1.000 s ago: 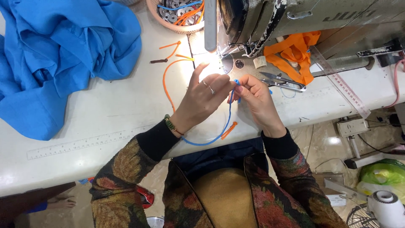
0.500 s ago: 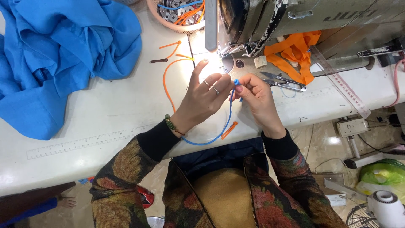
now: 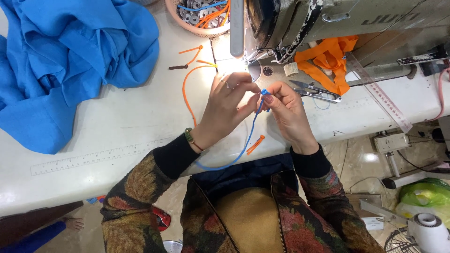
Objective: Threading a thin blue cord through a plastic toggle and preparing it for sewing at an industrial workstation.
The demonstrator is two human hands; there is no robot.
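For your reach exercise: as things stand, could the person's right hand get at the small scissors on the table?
Probably yes. The scissors lie just beyond the right hand on the table, with nothing between them. But that hand's fingers pinch the blue cord with the left hand, so it would have to let go first.

one blue cord [image 3: 243, 145], one ruler [image 3: 382, 96], one snips [image 3: 315, 91]

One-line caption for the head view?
Both hands, left hand and right hand, pinch a blue cord end beside a sewing machine.

Blue cord [image 3: 248, 136] tip hidden between fingertips [image 3: 253, 89]; basket [image 3: 197, 29] cut off.
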